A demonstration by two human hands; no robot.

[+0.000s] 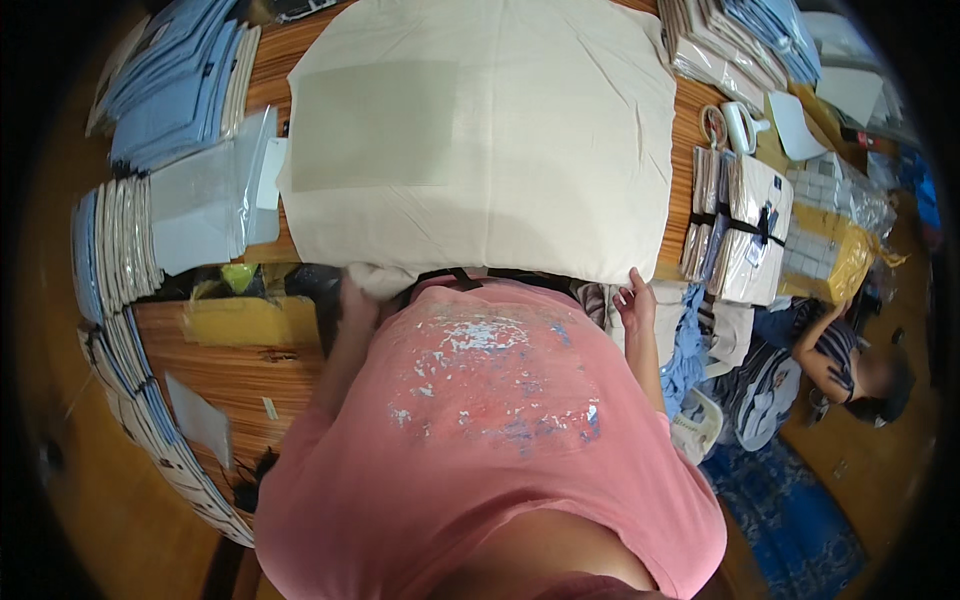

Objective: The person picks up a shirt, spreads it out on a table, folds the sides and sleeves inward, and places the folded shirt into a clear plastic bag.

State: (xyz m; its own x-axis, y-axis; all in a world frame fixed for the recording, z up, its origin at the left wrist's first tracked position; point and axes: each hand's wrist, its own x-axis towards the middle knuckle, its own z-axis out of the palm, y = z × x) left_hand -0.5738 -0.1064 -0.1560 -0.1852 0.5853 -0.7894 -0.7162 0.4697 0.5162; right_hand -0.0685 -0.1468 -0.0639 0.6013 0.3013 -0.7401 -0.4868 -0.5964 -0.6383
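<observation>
A wide cream cloth (570, 130) lies spread over the wooden table in front of me, with a crease down its middle. A grey-green rectangle (375, 125) shows on its left half; whether it lies on or under the fabric I cannot tell. My left hand (357, 293) grips the cloth's near left edge, where the fabric is bunched and turned over, hiding the fingers in part. At the near right corner, my right hand (636, 298) pinches the edge, one digit on top and the other fingers loosely curled below.
Folded blue cloths (185, 80) and clear plastic sleeves (200, 215) lie at left. To the right are tied cloth bundles (755, 230), a white-handled tool (742, 128), scissors (712, 125) and a yellow bag (835, 255). Another person (835, 365) is at far right.
</observation>
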